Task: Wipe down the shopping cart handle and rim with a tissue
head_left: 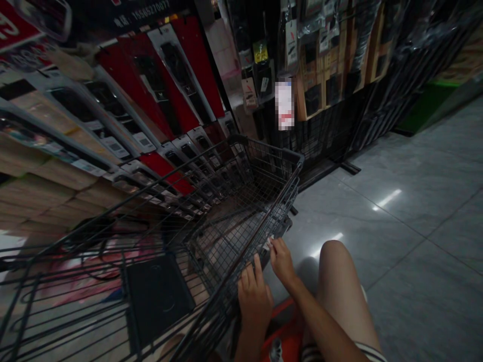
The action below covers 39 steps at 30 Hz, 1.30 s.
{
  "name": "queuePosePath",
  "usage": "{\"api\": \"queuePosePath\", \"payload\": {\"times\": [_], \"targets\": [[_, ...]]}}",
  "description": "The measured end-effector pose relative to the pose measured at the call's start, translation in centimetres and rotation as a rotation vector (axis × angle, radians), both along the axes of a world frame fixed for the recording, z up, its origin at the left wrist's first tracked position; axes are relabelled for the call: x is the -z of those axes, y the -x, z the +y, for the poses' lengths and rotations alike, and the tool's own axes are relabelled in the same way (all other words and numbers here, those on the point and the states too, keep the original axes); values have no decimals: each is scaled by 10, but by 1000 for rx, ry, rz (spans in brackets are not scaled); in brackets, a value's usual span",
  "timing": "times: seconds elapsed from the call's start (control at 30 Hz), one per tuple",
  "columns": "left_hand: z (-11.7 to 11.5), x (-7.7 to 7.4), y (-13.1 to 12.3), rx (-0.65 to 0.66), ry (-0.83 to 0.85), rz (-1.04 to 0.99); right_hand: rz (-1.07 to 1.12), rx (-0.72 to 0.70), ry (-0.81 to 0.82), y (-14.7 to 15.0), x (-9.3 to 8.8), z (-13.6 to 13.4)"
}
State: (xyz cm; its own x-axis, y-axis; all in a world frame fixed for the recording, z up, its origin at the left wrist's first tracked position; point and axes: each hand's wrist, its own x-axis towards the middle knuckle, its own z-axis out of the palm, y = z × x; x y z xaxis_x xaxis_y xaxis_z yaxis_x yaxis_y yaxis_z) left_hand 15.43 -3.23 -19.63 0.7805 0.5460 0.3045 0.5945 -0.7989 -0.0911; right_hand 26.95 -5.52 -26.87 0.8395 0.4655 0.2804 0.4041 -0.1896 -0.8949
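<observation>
A dark wire shopping cart (272, 149) stands tilted across the left and middle of the head view. My left hand (254, 297) lies against the cart's near wire side with its fingers stretched out and holds nothing. Just to its right, my right hand (281, 260) is closed in a pinch on a small white tag (268, 245) fixed to the cart's wire side. My bare knee (337, 274) is bent up beside the cart. A flat black item (156, 296) lies inside the cart.
Shelves of red and white boxed goods (151, 90) rise at the left behind the cart. Packaged items hang on a dark grid rack (332, 65) at the back. Grey tiled floor (415, 201) spreads to the right. Something red (289, 334) sits below my arms.
</observation>
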Motion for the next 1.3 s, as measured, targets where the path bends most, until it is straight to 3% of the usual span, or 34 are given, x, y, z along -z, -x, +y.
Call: {"api": "queuePosePath", "payload": {"times": [0.17,0.4,0.53,0.73,0.87,0.97,1.2,1.3], "targets": [[2,-1,-1,22,4,-8,-8,77,39,3,-4,3],[2,5,4,45,18,-30,166,221,-8,10,7,-9],[0,3,3,34,31,-55,360,111,-127,23,3,-5],[-1,1,3,16,59,-21,640,53,-349,34,-24,7],[0,1,1,24,29,-43,532,37,-321,35,-46,4],[1,-1,0,37,19,-27,395,39,-239,35,-49,2],[0,-3,1,25,3,-4,235,26,-94,23,-16,3],[1,-1,1,27,-3,1,152,17,-55,19,-10,4]]}}
